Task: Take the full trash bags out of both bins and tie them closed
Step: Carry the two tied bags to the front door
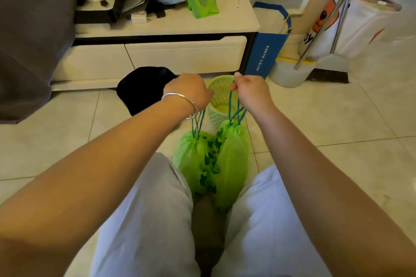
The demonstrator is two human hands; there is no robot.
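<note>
Pale trousered knees frame two green bags hanging below the hands. Left hand is closed on the blue cords of the left bag; right hand pinches those of the right bag. Both hang long axis vertical, necks up. Beyond the hands stands the green bin. Best to cinch cords tight, then knot.

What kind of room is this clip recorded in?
Most likely a home living room: a low white media cabinet cluttered with household odds and ends stands on a tiled floor, with a small green wastebasket in front and shopping bags leaning by the wall.
</note>
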